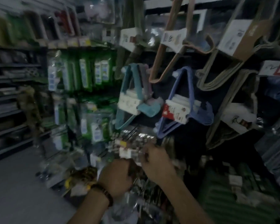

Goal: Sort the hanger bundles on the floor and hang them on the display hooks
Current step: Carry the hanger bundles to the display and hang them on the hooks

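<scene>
Hanging step, frame blurry.
My left hand (116, 177) and right hand (157, 160) both clamped on a shiny hanger bundle (132, 146), low under the hung blue hangers (183, 102); next, I judged, it needed lifting and hooking on.

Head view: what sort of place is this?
Likely a shop aisle, housewares: card-labelled blue hanger bundle and teal hanger bundle hanging up, rows of green packets, stocked shelving at left.

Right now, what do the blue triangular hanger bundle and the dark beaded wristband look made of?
Blue triangular hanger bundle: probably plastic, matte; uniform colour, thin moulded bars. Dark beaded wristband: possibly wooden beads; brown, segmented, too blurred to confirm.
</scene>
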Demonstrator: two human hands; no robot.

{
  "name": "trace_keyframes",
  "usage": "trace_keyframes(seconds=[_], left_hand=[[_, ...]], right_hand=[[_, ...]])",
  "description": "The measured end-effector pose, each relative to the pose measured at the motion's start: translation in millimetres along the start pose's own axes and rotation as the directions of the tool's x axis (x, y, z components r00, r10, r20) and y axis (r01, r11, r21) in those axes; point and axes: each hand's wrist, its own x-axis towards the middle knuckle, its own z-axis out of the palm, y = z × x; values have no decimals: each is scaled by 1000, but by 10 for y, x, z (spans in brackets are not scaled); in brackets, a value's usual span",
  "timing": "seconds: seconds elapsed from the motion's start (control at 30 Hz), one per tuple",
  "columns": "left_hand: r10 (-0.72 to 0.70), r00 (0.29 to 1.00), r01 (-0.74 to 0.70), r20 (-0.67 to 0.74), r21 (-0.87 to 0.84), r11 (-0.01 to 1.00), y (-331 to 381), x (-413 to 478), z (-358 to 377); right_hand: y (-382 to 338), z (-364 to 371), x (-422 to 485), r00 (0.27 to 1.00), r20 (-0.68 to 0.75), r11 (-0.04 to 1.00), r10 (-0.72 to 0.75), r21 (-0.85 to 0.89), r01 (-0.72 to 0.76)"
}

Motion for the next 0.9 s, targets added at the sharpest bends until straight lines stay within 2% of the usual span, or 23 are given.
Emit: trace_keyframes(seconds=[0.1,0.23,0.33,0.43,0.53,0.73,0.8,0.9], left_hand=[[-195,979,199,-54,85,976,-538,-1041,115],[-442,895,442,-59,-7,897,-1156,-2557,118],[-572,812,561,-114,-116,819,-1491,-3697,73],[-738,658,706,-150,-219,674,-1662,-4810,156],[-857,507,815,-97,-269,513,-1697,-5796,352],[-976,192,932,106,-332,147,-1787,-7206,867],[-981,111,933,162,-357,46,-1844,-7475,1061],[-969,26,932,245,-357,-66,-1957,-7730,1396]], right_hand=[[-570,567,-508,973,209,995,-94,38,88],[-1456,1280,-1322,877,423,974,-226,88,209],[-2103,1825,-1967,772,555,950,-309,143,277],[-2684,2304,-2615,644,673,927,-364,196,319],[-3141,2659,-3277,488,784,918,-383,268,290],[-3608,3379,-4231,179,919,910,-350,289,296],[-3666,3644,-4382,108,941,918,-320,280,280],[-3654,4128,-4563,49,962,937,-268,248,247]])
